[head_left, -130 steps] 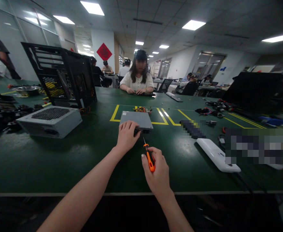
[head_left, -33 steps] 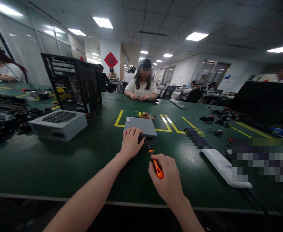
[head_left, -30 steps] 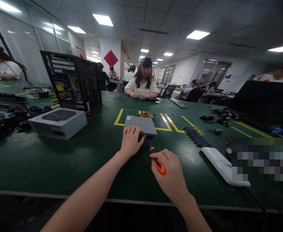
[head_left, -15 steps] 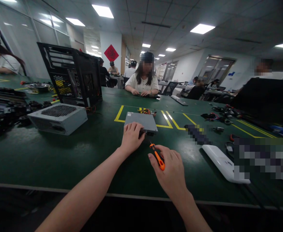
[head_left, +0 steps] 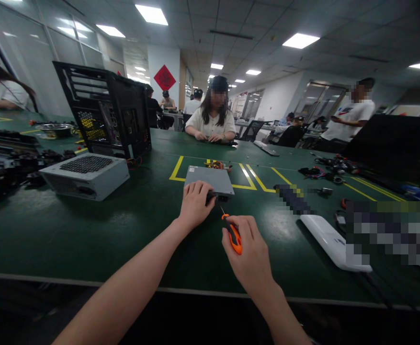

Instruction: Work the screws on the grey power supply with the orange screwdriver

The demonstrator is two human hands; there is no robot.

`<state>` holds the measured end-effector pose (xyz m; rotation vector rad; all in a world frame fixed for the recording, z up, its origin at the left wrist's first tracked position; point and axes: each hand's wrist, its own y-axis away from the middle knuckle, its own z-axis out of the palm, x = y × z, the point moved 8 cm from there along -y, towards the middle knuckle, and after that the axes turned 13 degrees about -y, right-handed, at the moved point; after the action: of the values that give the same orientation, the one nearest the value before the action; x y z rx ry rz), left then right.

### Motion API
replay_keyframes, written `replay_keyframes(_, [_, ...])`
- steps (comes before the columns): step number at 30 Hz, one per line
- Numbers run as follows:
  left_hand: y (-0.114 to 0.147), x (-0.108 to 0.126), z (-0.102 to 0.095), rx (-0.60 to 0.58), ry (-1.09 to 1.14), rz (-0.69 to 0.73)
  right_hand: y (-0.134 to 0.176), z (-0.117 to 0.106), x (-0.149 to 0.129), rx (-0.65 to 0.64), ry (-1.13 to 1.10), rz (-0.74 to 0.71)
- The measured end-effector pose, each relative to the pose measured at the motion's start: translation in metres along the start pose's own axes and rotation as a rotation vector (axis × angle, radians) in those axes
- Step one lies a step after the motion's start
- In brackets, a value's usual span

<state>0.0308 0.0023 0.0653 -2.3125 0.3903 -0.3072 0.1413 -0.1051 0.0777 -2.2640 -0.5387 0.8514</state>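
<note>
A grey metal power supply (head_left: 213, 179) lies on the green table in front of me, its coloured wires (head_left: 217, 165) bunched at the far side. My left hand (head_left: 196, 203) is closed over its near left corner, fingers on top and thumb at the near face. An orange and black screwdriver (head_left: 234, 237) is gripped in my right hand (head_left: 249, 247), between thumb and fingers. The thin shaft points up and away, toward the near face of the power supply. Its tip is apart from the metal, just short of it.
At left stand a second power supply (head_left: 85, 175) and a black computer case (head_left: 105, 110). A white plastic device (head_left: 330, 242) lies at right, near tangled cables (head_left: 334, 167). Yellow tape (head_left: 175, 168) marks the table (head_left: 141, 254). A person (head_left: 211, 117) sits opposite.
My right hand has shifted slightly and its fingers have closed further round the screwdriver. The left hand and power supply have stayed put. A walking person at back right has moved left.
</note>
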Motion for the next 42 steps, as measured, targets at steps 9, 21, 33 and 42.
replay_keyframes(9, [0.000, 0.000, 0.001, -0.003, -0.012, 0.000, 0.002, -0.008, -0.004, 0.147, 0.067, -0.088])
replay_keyframes(21, [0.000, 0.002, -0.002, -0.020, -0.021, 0.010, 0.000, -0.014, -0.013, 0.187, 0.048, -0.169])
replay_keyframes(33, [0.000, 0.001, 0.001, -0.002, -0.013, 0.003, 0.004, -0.003, -0.012, 0.134, 0.015, -0.188])
replay_keyframes(42, [0.000, 0.001, -0.001, -0.008, -0.013, 0.001, 0.005, -0.004, -0.013, 0.123, -0.014, -0.160])
